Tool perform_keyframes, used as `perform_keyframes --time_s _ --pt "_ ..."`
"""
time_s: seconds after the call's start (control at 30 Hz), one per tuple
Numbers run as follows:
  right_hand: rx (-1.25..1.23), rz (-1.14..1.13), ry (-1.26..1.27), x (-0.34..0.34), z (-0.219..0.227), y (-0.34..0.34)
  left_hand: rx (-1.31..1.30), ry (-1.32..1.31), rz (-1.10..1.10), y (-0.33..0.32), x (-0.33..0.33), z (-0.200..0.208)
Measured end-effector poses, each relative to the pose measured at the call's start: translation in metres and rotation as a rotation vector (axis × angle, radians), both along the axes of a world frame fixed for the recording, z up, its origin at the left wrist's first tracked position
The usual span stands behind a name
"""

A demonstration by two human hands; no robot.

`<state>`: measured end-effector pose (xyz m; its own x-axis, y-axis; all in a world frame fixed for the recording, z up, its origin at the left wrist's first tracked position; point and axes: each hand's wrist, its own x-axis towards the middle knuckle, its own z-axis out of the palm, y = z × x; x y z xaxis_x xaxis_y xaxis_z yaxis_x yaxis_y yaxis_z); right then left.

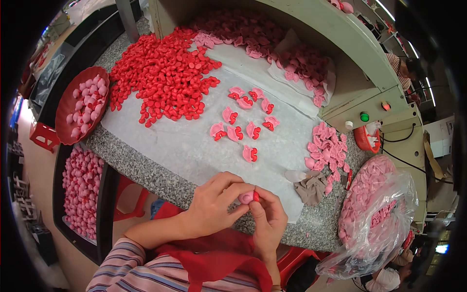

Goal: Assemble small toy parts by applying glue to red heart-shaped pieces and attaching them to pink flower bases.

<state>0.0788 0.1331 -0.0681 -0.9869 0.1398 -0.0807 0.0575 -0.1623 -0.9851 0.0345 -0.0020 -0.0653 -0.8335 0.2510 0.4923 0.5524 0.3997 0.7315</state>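
Close to the table's front edge, my left hand [210, 202] and my right hand [268, 216] meet, fingertips pinched around a small pink and red plastic piece [247, 197]. The pink part sits toward the left fingers, the red part toward the right ones. Beyond my hands, several paired pink-and-red pieces [250, 154] lie spread on a white paper sheet [160, 146]. A big heap of small red parts [163, 68] covers the back left of the sheet. Loose pink parts [327, 146] are piled at the right.
A red bowl of pink pieces [61, 114] stands at the left edge, above a black crate [99, 214]. At right are a crumpled grey cloth [311, 187], a plastic-covered pink heap [369, 199] and a machine housing [350, 107] with buttons. More pink parts [301, 63] lie under it.
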Motion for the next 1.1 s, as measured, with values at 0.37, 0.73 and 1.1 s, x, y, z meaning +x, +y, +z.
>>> perform_keyframes --time_s 0.37,0.73,1.1 --pt "-0.481 0.08 -0.192 -0.005 -0.002 0.005 -0.012 -0.014 0.047 0.007 0.008 0.0" --pt "-0.259 -0.04 -0.166 -0.004 0.005 -0.002 -0.006 -0.152 -0.011 0.002 0.005 0.003" --pt "-0.026 0.062 0.152 0.001 0.005 0.013 0.728 -0.733 -0.413 -0.003 0.01 -0.007"
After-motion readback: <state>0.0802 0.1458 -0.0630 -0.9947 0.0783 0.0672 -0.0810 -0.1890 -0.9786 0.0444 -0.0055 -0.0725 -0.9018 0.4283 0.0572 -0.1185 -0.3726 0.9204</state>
